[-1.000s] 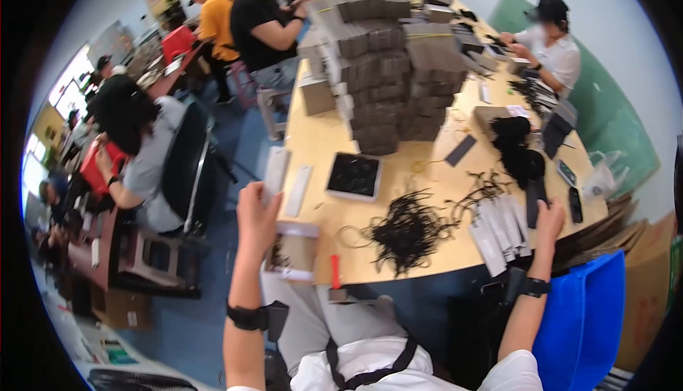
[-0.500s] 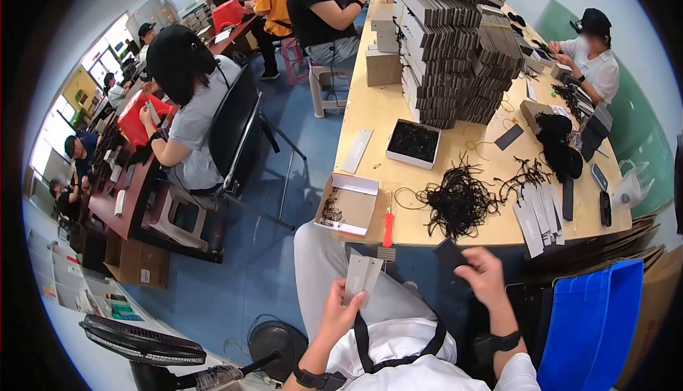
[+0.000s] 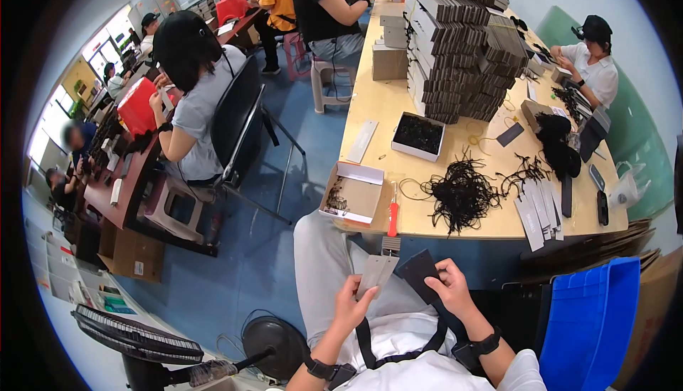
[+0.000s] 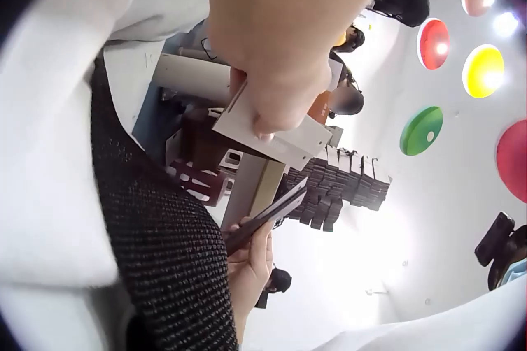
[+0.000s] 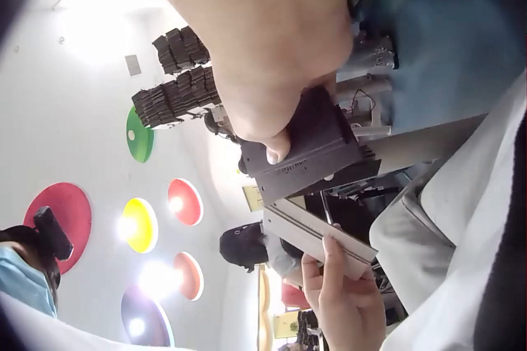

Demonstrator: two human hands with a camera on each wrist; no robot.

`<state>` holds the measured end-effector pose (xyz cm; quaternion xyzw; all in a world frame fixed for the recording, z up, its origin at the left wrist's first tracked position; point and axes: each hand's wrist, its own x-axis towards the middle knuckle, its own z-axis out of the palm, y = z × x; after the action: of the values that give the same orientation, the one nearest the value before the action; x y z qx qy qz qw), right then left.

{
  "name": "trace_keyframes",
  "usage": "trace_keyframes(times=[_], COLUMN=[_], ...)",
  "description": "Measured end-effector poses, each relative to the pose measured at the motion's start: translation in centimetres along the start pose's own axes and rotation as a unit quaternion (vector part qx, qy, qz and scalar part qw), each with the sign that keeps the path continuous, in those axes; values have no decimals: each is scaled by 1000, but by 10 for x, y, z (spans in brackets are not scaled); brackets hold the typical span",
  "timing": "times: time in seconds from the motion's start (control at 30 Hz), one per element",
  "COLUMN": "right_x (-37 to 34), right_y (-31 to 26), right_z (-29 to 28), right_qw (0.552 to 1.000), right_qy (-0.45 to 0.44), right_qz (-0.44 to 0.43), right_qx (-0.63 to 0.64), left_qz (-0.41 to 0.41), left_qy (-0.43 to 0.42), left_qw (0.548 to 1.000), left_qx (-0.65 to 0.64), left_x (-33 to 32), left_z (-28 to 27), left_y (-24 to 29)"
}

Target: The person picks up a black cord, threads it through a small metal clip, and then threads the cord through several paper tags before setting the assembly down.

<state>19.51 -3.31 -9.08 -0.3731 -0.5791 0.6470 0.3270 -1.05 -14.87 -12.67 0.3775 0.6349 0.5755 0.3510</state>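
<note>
Over the lap, the left hand [image 3: 351, 305] pinches light grey cards [image 3: 377, 271] between thumb and fingers. Beside it the right hand [image 3: 453, 290] grips black cards [image 3: 420, 274], whose left edge comes close to the grey ones. In the left wrist view, the left thumb lies across the grey cards [image 4: 284, 144], and the right hand [image 4: 252, 269] holds the dark cards edge-on below. The right wrist view shows the right thumb on the black cards [image 5: 309, 149], which bear small print, and the left hand [image 5: 350, 306] holding the grey ones.
On the table [image 3: 427, 226] are an open box [image 3: 366, 195], a box of black pieces [image 3: 420, 135], a red-handled tool [image 3: 393, 219], black cords [image 3: 466, 192], fanned grey cards [image 3: 538, 209] and tall card stacks [image 3: 448, 56]. A blue bin [image 3: 594, 320] stands right; people sit nearby.
From reaching out to both sides, the hands have come in over the lap with cards in them. Since half a second ago, the right hand has moved left and down, bringing the black cards beside the grey ones.
</note>
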Motion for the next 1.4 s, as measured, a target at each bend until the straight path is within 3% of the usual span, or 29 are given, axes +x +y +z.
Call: trace_keyframes(times=[0.2,0.33,0.4,0.5,0.9,1.0,1.1,1.17,1.33,1.4], right_x=[4,4,4,2,5,10,18,20,20,22], right_y=[0,-6,-5,-4,-17,-8,3,9,29,29], right_z=[9,15,18,19,20,29,34,36,35,37], right_qw=[998,993,979,966,908,940,938,942,936,923], right_qy=[-10,16,48,72,51,80,82,85,112,130], right_qz=[-25,-43,-119,-163,-273,-222,-228,-219,-229,-265], right_qx=[-58,-105,-156,-187,-315,-247,-250,-239,-245,-245], left_qz=[-8,-59,-78,-101,-103,-114,-74,-68,-120,-106], left_qy=[-17,-15,-10,-15,0,12,54,131,143,93], left_qw=[999,989,984,980,978,979,980,960,963,974], left_qx=[-39,-138,-159,-170,-180,-168,-176,-239,-195,-177], left_x=[-6,-10,-10,-3,-2,3,12,17,9,4], left_z=[0,8,7,4,11,12,14,13,-8,-10], left_y=[-12,-9,-7,-4,-7,-11,-25,-19,-22,-24])
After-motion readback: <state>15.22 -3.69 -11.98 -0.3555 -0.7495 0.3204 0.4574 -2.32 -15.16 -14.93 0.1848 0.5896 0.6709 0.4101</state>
